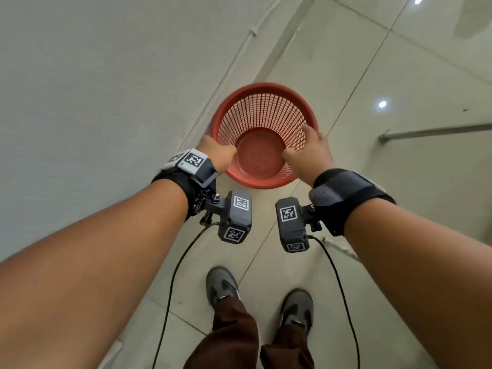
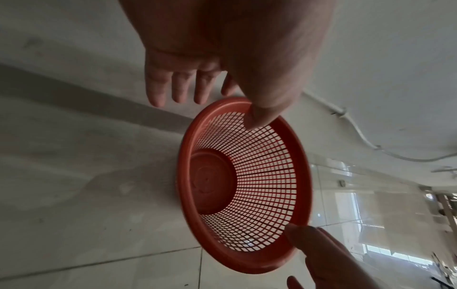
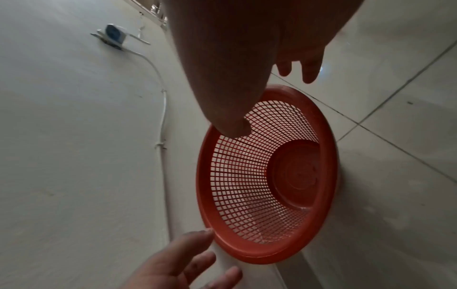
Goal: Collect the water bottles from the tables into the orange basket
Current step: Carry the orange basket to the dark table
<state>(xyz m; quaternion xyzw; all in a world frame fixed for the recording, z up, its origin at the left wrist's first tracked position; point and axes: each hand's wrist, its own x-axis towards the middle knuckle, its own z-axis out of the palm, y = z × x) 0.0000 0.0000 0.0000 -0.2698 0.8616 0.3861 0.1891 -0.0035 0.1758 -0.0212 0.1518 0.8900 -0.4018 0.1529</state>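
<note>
Empty basket (image 1: 269, 107) on the floor (image 1: 399, 182) by the wall (image 1: 93, 75). Left hand (image 1: 219, 153) and right hand (image 1: 310, 153) reach its rim from opposite sides, fingers loosely spread, not yet gripping. No bottles visible. Best: hook thumbs inside, fingers under rim, lift level.

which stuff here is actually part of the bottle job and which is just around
Part of the job:
orange basket, with nothing in it
left hand at its rim
right hand at the opposite rim

Just around:
white cable along the wall
metal bar

No bottles or tables in view.
</note>
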